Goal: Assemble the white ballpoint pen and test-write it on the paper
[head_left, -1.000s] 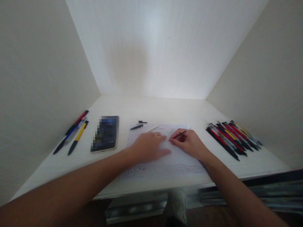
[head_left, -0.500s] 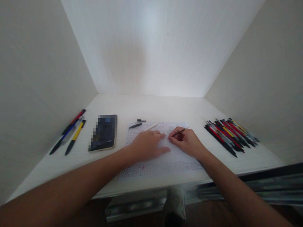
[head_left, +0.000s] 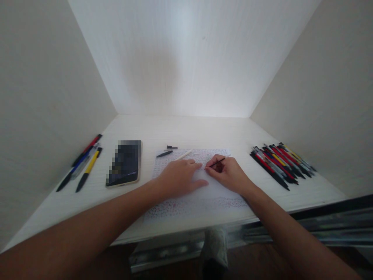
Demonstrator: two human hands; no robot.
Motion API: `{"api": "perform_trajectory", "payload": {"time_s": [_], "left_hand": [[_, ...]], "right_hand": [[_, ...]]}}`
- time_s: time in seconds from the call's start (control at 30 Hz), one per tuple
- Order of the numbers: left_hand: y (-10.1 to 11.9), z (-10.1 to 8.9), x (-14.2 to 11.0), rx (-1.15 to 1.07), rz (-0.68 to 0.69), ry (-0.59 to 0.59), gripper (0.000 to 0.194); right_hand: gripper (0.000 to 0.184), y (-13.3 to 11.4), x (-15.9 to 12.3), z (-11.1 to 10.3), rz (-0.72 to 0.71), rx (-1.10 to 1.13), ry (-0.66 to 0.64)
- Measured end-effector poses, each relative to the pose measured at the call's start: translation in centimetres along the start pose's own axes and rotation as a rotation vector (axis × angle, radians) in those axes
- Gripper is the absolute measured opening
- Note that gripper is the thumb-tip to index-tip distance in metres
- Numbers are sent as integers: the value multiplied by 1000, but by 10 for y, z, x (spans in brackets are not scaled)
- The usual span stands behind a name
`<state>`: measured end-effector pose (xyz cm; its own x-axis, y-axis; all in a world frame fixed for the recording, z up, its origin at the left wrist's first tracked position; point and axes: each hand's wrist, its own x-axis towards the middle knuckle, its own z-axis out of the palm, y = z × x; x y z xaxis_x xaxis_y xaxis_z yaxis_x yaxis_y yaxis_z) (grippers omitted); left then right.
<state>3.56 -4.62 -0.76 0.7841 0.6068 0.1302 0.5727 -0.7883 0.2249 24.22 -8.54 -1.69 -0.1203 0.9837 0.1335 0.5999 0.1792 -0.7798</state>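
Note:
A sheet of paper [head_left: 201, 194] covered in small marks lies on the white desk. My left hand [head_left: 182, 177] rests flat on it, thumb and fingers apart. My right hand [head_left: 225, 171] pinches a thin dark pen refill [head_left: 218, 162], its tip down at the paper close to my left fingertips. Just beyond my left hand lies a white pen barrel [head_left: 184, 154]. A black pen grip piece [head_left: 164, 154] and a small black pen part [head_left: 171, 147] are near the sheet's far left corner.
To the left, a phone [head_left: 124, 163] lies flat, with several pens [head_left: 89, 165] beside it near the left wall. A pile of red, black and yellow pens [head_left: 281, 163] sits at right. Panels enclose the desk [head_left: 186, 130] at the back and sides.
The whole view has shifted slightly, so everything appears a little further left and up. Both hands keep nearly the same pose, and the refill tip stays at the paper.

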Motion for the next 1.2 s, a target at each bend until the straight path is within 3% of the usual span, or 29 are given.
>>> {"api": "perform_trajectory", "payload": {"time_s": [1.2], "left_hand": [[-4, 3, 0, 43, -7, 2, 61]], "right_hand": [[6, -2, -1, -1, -36, -39, 34]]}}
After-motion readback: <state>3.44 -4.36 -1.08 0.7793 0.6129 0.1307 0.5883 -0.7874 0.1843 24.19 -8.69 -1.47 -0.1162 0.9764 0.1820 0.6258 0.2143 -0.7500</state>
